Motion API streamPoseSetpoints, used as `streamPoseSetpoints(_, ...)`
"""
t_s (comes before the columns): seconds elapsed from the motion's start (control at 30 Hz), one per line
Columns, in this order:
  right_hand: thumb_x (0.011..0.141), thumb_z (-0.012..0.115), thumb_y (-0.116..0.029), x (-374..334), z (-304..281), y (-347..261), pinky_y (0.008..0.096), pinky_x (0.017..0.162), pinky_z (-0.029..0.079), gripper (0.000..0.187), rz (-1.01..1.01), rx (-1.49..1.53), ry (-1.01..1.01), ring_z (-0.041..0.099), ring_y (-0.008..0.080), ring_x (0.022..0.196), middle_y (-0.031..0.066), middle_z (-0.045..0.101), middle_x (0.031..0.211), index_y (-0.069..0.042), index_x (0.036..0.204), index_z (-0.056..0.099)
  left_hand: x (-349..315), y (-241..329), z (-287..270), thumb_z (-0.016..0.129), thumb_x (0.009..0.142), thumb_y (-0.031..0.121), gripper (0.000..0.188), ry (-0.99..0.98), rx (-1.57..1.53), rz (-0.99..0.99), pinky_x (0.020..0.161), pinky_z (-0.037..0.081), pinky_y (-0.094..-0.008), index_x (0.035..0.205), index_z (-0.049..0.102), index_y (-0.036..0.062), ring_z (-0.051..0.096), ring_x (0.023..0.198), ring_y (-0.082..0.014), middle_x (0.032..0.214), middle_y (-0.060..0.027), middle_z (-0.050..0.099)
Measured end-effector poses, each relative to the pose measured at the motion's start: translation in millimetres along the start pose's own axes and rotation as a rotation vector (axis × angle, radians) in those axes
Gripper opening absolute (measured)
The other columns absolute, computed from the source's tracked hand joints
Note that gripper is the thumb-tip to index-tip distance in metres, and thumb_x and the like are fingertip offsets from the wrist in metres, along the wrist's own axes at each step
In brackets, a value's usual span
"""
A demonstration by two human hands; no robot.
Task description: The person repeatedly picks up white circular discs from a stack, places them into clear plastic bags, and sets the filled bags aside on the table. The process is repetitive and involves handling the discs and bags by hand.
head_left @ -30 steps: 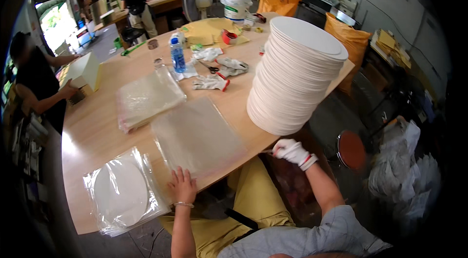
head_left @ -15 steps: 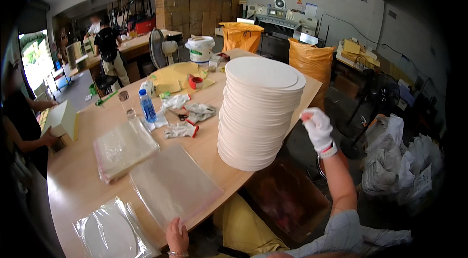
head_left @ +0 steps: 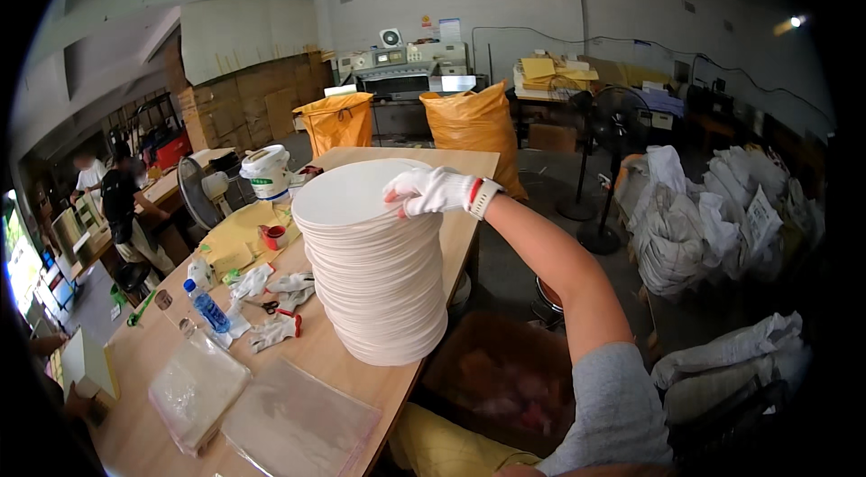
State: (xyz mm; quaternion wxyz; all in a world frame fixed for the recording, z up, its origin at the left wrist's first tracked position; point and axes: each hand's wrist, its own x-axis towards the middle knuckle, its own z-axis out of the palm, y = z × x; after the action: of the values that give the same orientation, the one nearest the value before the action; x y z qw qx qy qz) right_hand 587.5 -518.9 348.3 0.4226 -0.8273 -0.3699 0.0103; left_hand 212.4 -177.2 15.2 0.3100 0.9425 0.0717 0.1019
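Observation:
My right hand [head_left: 433, 191], in a white glove with bare fingertips, reaches in from the right over a tall stack of round white boards [head_left: 374, 297]. Its fingers are bent and closed at the right rim of the top board [head_left: 347, 188]; the underside of the grip is hidden. My left hand is out of sight. Left of the stack's foot lies a flat clear plastic bag [head_left: 302, 418], beside a thicker pile of clear bags [head_left: 194, 391].
White gloves [head_left: 275, 331], scissors [head_left: 268, 306], a blue water bottle [head_left: 207, 306] and yellow paper [head_left: 239, 238] lie across the wooden table [head_left: 469, 172]. A brown bin [head_left: 496, 378] stands below its right edge. At far left, a co-worker's hands hold a white box [head_left: 87, 364].
My right hand has moved from beside the stack onto the top board's rim. My left hand has left the picture. The view has turned right.

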Motion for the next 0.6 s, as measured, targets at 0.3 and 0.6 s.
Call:
streamPoseSetpoints(0.3,0.078,0.062,-0.017,5,-8,-4,0.0335,0.086,0.044,0.029,-0.221,-0.626,-0.008,0.056,0.0266,0.1,0.0122,0.06,0.106,-0.002,0.103,0.061,-6,2,2,0.054,0.087,0.014,0.024,-0.028,-0.016,0.011,0.08,0.046,-0.0374,0.109,0.056,0.003,0.058,0.095,-0.0277,0.101,-0.0196,0.06)
streamPoseSetpoints(0.6,0.074,0.056,-0.008,5,7,12,0.0359,0.07,0.048,0.021,-0.409,-0.869,0.166,0.061,0.0289,0.078,0.0096,0.064,0.084,-0.006,0.095,0.059,-12,9,5,0.055,0.087,0.013,0.025,-0.029,-0.075,0.03,0.082,0.046,-0.0358,0.11,0.055,0.0024,0.057,0.099,-0.0261,0.104,-0.0184,0.06)
